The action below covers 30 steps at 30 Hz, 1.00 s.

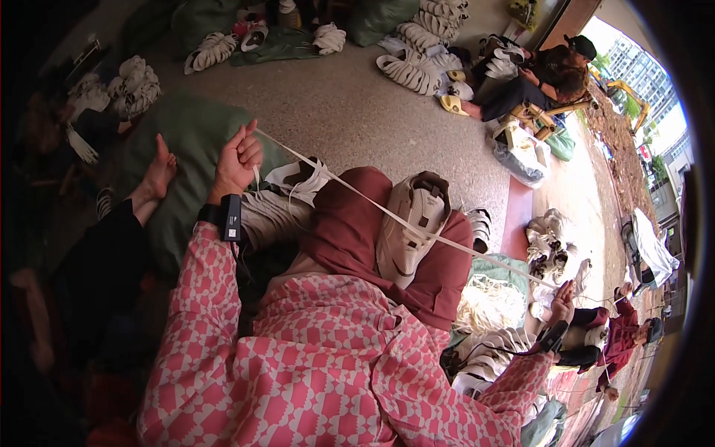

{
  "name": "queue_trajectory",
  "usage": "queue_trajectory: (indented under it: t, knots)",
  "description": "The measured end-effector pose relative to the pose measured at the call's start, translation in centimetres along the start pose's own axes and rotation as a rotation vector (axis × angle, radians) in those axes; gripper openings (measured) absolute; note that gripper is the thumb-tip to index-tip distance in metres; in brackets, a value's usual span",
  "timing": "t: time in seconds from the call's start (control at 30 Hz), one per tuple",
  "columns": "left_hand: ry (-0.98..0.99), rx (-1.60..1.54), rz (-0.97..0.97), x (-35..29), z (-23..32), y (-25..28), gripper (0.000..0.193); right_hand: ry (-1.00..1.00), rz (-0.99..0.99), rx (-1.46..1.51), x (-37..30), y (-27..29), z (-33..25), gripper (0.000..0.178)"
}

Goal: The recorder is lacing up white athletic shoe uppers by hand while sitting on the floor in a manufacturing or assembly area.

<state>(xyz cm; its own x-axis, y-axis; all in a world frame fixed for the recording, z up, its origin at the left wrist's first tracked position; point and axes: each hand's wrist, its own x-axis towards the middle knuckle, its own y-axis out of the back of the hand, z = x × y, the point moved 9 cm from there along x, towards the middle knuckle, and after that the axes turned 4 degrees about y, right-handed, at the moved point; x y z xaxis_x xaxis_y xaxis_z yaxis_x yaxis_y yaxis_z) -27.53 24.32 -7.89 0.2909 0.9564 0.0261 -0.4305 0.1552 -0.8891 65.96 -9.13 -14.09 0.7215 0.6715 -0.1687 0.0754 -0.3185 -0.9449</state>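
Note:
A long, cream-coloured shoelace (350, 188) is stretched taut across my lap. My left hand (240, 160), raised at the left, is closed around one end, with a short piece hanging below the fist. Out to the right, my right hand (562, 305) grips the lace's other end; its fingers show only small. Beneath the lace, a white and beige sneaker (412, 231) rests on my lap over dark red cloth (346, 216), its opening pointing away from me. The lace passes over the sneaker's front; whether it touches is unclear.
Stacked shoes (272, 212) stand beside my left knee, by a large green sack (186, 123). At my right lies a bag of pale laces (488, 302), with more shoes (488, 350) nearer. A person (551, 74) sits far right; another (618, 339) is near the right edge.

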Motion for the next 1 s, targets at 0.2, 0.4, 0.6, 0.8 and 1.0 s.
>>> queue_trajectory:
  t: [0.2,0.4,0.6,0.8,1.0]
  knots:
    - [0.014,0.013,-0.018,-0.6,0.4,-0.2,0.027,0.050,0.098,0.008,-0.4,0.8,0.4,0.037]
    - [0.026,0.031,-0.055,-0.5,0.8,-1.3,0.027,0.048,0.040,-0.026,-1.2,2.0,0.2,0.035]
    - [0.003,0.087,-0.082,-1.6,1.7,-2.6,0.036,0.097,0.129,-0.057,-0.9,2.8,0.4,0.034]
    - [0.005,0.185,-0.040,-2.3,2.5,-2.3,0.037,0.094,0.157,-0.040,-0.9,4.5,1.8,0.029]
    - [-0.261,1.410,0.166,1.2,0.2,-3.8,0.023,0.095,-0.142,-0.550,2.0,7.6,0.3,0.014]
